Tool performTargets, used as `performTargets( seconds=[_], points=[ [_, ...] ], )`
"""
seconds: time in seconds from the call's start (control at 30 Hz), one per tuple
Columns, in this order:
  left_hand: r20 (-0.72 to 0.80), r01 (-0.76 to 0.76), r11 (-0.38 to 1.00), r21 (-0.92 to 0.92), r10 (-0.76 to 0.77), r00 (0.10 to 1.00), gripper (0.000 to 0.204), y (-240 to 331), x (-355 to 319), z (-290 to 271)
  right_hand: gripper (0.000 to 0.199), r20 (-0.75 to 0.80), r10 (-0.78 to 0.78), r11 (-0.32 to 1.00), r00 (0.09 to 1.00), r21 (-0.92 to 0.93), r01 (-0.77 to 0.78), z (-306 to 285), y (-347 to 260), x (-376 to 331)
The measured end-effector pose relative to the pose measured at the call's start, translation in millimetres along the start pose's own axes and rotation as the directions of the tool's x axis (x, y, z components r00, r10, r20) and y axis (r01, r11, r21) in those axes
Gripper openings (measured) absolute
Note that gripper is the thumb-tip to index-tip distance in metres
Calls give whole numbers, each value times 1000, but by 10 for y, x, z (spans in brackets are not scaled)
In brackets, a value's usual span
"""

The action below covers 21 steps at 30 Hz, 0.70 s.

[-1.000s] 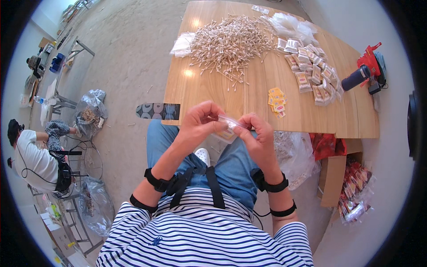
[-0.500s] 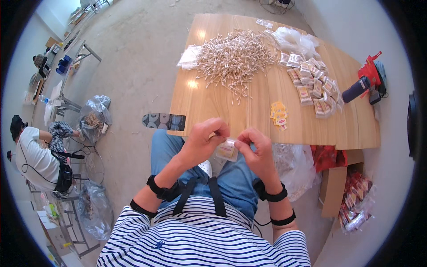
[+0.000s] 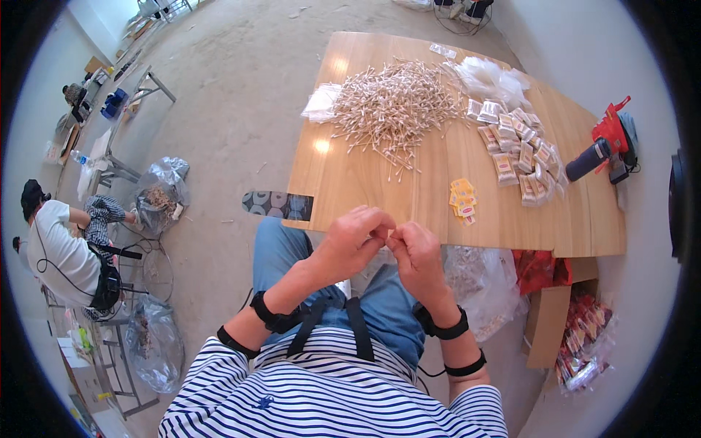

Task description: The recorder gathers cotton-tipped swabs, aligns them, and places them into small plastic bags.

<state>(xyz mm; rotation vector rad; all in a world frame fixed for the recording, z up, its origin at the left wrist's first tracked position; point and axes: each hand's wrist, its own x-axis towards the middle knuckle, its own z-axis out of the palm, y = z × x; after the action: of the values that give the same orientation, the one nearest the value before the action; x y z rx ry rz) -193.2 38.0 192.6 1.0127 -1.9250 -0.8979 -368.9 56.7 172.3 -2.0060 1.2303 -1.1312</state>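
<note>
Over my lap, just off the table's front edge, my left hand (image 3: 356, 237) and my right hand (image 3: 416, 254) meet with fingertips pinched together. Between them is a small clear plastic bag (image 3: 382, 256), mostly hidden by my fingers and hands. Past them on the wooden table (image 3: 350, 190) lies a small stack of yellow cards (image 3: 462, 199). A large loose heap of cotton swabs (image 3: 398, 106) spreads over the far middle. To its right, filled packets of swabs (image 3: 522, 150) are piled up.
Empty clear bags (image 3: 493, 80) lie behind the packets, and flat bags (image 3: 321, 102) left of the heap. A dark bottle (image 3: 588, 160) and red bag (image 3: 613, 128) sit at the right edge. Below are a cardboard box (image 3: 548, 328) and plastic sack (image 3: 478, 292). Another person (image 3: 66, 244) sits far left.
My hands have closed together, and the bag with the yellow card, visible before, is now mostly covered. The whole view has shifted slightly.
</note>
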Motion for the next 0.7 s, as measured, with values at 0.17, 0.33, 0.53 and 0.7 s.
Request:
performTargets(
  seconds=[0.17, 0.33, 0.53, 0.7],
  points=[
    [67, -53, 996, 66, 49, 997, 19, -21, -36, -5, 8, -6, -27, 999, 1000, -28, 27, -10, -14, -34],
    [41, -53, 988, 144, 48, 998, 22, -114, -104, -113, 10, -9, 104, 994, 995, 39, -103, -99, -22, -35],
    [-12, 287, 907, -307, -305, 952, 40, -347, -191, -328, 7, -26, 377, 911, 926, 194, -365, -258, -15, -61],
    [41, 169, 900, -403, -167, 985, 45, -370, -176, 55, 8, -6, 428, 839, 904, 373, -395, -110, 25, -24]
  ],
)
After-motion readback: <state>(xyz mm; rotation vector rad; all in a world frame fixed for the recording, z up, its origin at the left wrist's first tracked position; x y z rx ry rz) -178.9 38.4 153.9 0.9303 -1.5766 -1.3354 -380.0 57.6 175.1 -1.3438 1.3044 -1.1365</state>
